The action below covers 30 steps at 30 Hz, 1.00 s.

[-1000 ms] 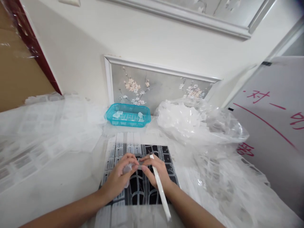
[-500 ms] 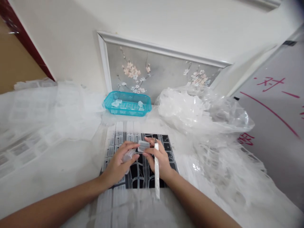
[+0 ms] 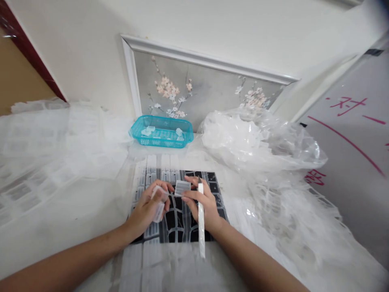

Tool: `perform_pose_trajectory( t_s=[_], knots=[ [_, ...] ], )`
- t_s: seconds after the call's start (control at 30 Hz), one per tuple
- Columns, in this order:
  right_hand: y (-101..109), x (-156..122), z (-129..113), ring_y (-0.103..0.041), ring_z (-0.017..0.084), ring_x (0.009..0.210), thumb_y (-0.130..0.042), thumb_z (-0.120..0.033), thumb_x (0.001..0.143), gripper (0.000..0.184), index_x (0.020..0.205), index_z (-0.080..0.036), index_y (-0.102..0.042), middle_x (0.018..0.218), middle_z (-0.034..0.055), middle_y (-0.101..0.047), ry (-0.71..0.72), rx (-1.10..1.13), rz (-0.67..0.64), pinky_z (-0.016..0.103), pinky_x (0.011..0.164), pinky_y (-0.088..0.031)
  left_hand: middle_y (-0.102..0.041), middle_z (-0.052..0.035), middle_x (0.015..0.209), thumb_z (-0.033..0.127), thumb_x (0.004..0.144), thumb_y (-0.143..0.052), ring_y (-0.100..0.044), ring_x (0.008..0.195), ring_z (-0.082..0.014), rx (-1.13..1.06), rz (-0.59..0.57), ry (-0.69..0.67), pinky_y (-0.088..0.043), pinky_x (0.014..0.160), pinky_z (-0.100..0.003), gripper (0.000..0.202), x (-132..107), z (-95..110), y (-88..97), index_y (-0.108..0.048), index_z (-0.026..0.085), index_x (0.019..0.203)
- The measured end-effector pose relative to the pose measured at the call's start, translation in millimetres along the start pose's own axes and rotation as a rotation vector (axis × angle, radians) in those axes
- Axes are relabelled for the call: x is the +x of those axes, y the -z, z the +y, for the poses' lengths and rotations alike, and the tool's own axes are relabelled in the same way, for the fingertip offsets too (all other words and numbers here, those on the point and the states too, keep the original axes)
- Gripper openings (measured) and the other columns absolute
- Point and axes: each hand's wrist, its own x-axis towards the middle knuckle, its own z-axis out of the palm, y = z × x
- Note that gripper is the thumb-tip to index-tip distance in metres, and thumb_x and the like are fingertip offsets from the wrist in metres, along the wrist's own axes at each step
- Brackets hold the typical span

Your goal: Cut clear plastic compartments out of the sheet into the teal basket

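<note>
My left hand (image 3: 146, 209) is curled around small clear plastic pieces (image 3: 159, 202) over a black cutting mat (image 3: 179, 221) covered by a clear moulded plastic sheet. My right hand (image 3: 203, 205) pinches a small clear ribbed plastic box (image 3: 182, 187) between thumb and fingers. The same hand also holds a long white stick-like tool (image 3: 201, 221) that points back toward me. The two hands are close together but apart.
A turquoise basket (image 3: 161, 132) with a few clear pieces stands at the back by a framed flower picture (image 3: 200, 93). A big heap of clear plastic scraps (image 3: 255, 142) lies at right. Moulded plastic sheets (image 3: 45, 138) cover the left side. A whiteboard with red writing (image 3: 352, 134) leans at right.
The clear box has come free between my hands and now sits in my right fingers alone. My left hand has drawn back slightly with its own pieces. The view tilted down.
</note>
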Motion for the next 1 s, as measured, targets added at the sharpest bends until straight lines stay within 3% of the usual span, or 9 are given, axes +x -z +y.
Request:
perform_pose_trajectory(
  t_s=[0.1,0.23,0.37,0.53,0.63,0.73,0.87,1.0],
  knots=[
    [-1.8,-3.0,3.9,-0.058,0.028,0.117,-0.069,-0.011,0.083,0.02,0.096,-0.025,-0.072,0.133,0.0099,-0.059,0.021,-0.011,0.043,0.043,0.086,-0.057,-0.059,-0.0002,0.061,0.075,0.088,-0.035,-0.044,0.038,-0.0096,-0.173,-0.025,0.104,-0.033,0.033,-0.017,0.057,5.2,8.0,-0.4,-0.049,0.02,0.098],
    [-2.7,-4.8,7.8,-0.059,0.027,0.118,-0.074,-0.009,0.079,0.026,0.097,-0.028,-0.074,0.132,0.0078,-0.061,0.053,-0.016,0.075,0.043,0.088,-0.057,-0.065,-0.0044,0.087,0.044,0.09,-0.053,-0.058,0.052,-0.0136,-0.39,-0.034,0.181,-0.039,0.033,-0.018,0.028,9.3,17.7,0.8,-0.047,0.021,0.104],
    [-3.1,-4.4,7.2,-0.06,0.026,0.116,-0.075,-0.012,0.079,0.026,0.098,-0.028,-0.074,0.13,0.0074,-0.062,0.056,-0.037,0.101,0.046,0.091,-0.056,-0.063,-0.0038,0.089,0.03,0.088,-0.054,-0.063,0.058,-0.0167,-0.423,-0.083,0.179,-0.041,0.033,-0.019,0.024,9.7,16.5,3.5,-0.045,0.023,0.109],
    [-8.7,-4.4,0.6,-0.062,0.024,0.115,-0.075,-0.017,0.081,0.019,0.096,-0.029,-0.075,0.13,0.0066,-0.064,-0.001,-0.051,0.079,0.047,0.097,-0.053,-0.063,-0.0033,0.103,0.037,0.093,-0.049,-0.05,0.038,-0.0066,-0.35,-0.148,0.251,-0.041,0.032,-0.02,0.034,7.5,10.0,5.5,-0.041,0.028,0.124],
    [-13.2,-4.0,-3.2,-0.06,0.026,0.119,-0.076,-0.025,0.08,0.011,0.092,-0.027,-0.075,0.125,0.0068,-0.066,-0.041,-0.039,0.023,0.047,0.102,-0.051,-0.064,-0.006,0.112,0.041,0.093,-0.05,-0.051,0.038,-0.0074,-0.3,-0.185,0.28,-0.04,0.033,-0.021,0.05,5.6,11.5,4.1,-0.033,0.032,0.139],
    [-16.4,-3.4,-5.1,-0.058,0.028,0.121,-0.08,-0.036,0.076,0.02,0.092,-0.026,-0.074,0.123,0.0084,-0.068,-0.066,-0.036,-0.017,0.049,0.105,-0.048,-0.066,-0.0055,0.104,0.044,0.093,-0.05,-0.05,0.039,-0.0076,-0.224,-0.185,0.313,-0.039,0.035,-0.02,0.062,4.5,15.5,1.7,-0.024,0.034,0.148],
    [-18.5,-3.5,-6.4,-0.061,0.025,0.118,-0.073,-0.025,0.083,0.006,0.089,-0.025,-0.071,0.121,0.0081,-0.069,-0.104,-0.053,-0.02,0.05,0.104,-0.048,-0.067,-0.0053,0.099,0.049,0.092,-0.049,-0.048,0.036,-0.0079,-0.186,-0.225,0.346,-0.036,0.032,-0.021,0.066,5.9,15.6,1.5,-0.021,0.037,0.15],
    [-16.7,-3.5,-7.2,-0.061,0.024,0.119,-0.064,-0.018,0.087,0.008,0.09,-0.024,-0.068,0.122,0.0084,-0.069,-0.158,-0.042,-0.031,0.048,0.1,-0.051,-0.062,-0.0063,0.115,0.041,0.091,-0.05,-0.05,0.042,-0.0069,-0.275,-0.203,0.292,-0.039,0.034,-0.021,0.06,8.7,11.6,2.6,-0.03,0.036,0.147]
  ],
)
